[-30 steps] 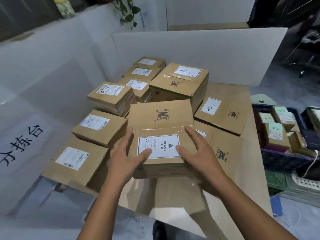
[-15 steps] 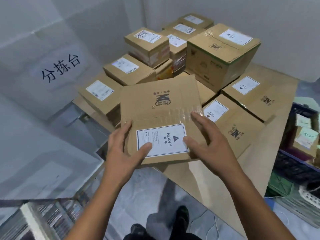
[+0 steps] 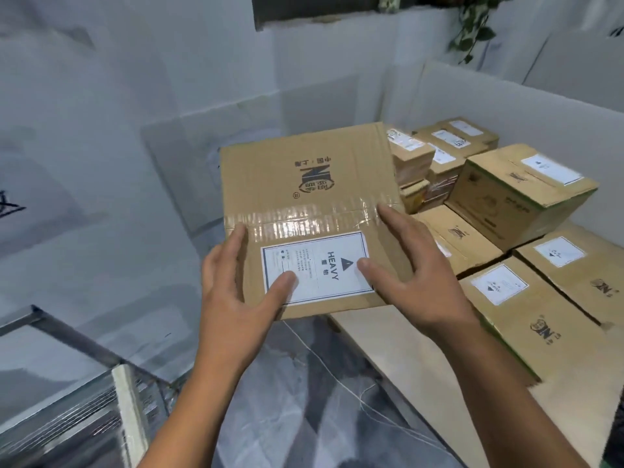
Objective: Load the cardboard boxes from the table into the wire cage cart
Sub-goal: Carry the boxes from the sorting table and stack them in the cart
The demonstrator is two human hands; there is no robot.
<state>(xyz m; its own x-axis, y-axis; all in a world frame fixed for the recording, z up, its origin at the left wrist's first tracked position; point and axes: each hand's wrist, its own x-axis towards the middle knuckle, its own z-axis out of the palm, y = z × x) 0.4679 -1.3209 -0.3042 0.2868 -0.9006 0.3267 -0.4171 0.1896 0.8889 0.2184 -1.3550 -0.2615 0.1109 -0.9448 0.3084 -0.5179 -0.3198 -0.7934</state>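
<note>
Both hands hold one flat box point(image 3: 305, 197) in the air, a little to the left of the table point(image 3: 418, 363) and above the grey floor point(image 3: 304, 400), so it rests on nothing. The left hand point(image 3: 233, 298) grips the near left corner: its thumb lies on the white label point(image 3: 317, 268) and its fingers go around the left edge. The right hand point(image 3: 417, 282) grips the near right side, with the thumb also on the label and the fingers spread over the top towards the right edge. The label carries the word HEAVY, and a strip of clear tape point(image 3: 304, 219) runs across the lid just above it. On the table, to the right of the held box, the other boxes point(image 3: 499, 292) lie close together, most with a white label on top. A tall box point(image 3: 520, 194) stands among them, and smaller ones are stacked behind it. The cart point(image 3: 81, 413) is at the lower left, well apart from the box; it is blurred, and only its metal frame and wire side can be seen. A green plant point(image 3: 472, 25) hangs at the upper right.
</note>
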